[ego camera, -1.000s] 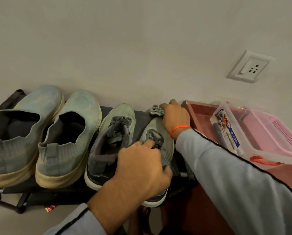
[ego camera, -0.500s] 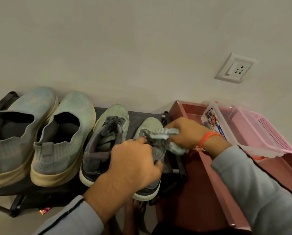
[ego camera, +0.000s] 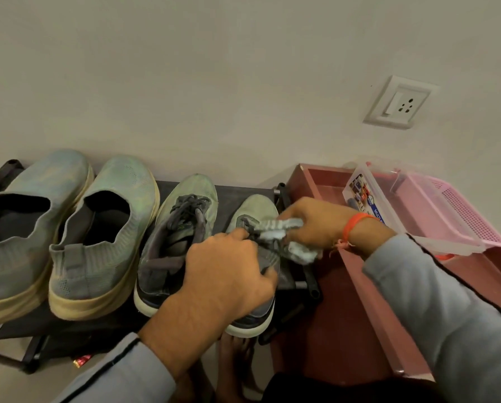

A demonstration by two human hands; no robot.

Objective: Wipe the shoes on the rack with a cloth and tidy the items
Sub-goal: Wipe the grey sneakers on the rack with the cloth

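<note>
Left hand (ego camera: 228, 274): lower centre of the frame, laid over the heel half of the rightmost shoe, fingers curled round its collar and upper, gripping it in place.
Right hand (ego camera: 316, 225): right of centre, fingers closed round a bunched cloth, pressing it onto the shoe's lace area and right side; orange band at the wrist.
Cloth (ego camera: 281, 231): grey-white, crumpled, part across the laces, part hanging off the shoe's right edge below the hand.
Rightmost shoe (ego camera: 256, 210): pale green toe pointing to the wall, dark laces, white sole; lower centre, at the right end of the rack, heel over the front edge.
Second laced shoe (ego camera: 185, 225): just left of it, same colouring, laces loose, sitting on the rack, untouched.
Slip-on pair (ego camera: 103, 228): larger, blue-green knit with cream soles, lower left of the frame, side by side, toes to the wall.
Rack (ego camera: 243, 193): low, dark, against the wall; dark shelf fabric visible between the two laced shoes.
Red tray (ego camera: 324, 181): reddish-brown, right of the rack, just beside its end.
Clear box (ego camera: 368, 196): inside the tray at right, tilted, printed label on the near face.
Pink basket (ego camera: 453, 210): perforated, sitting in or against the clear box; exact fit unclear.
Wall socket (ego camera: 400, 101): white, upper right of the frame.
Sleeves: grey, on both forearms.
</note>
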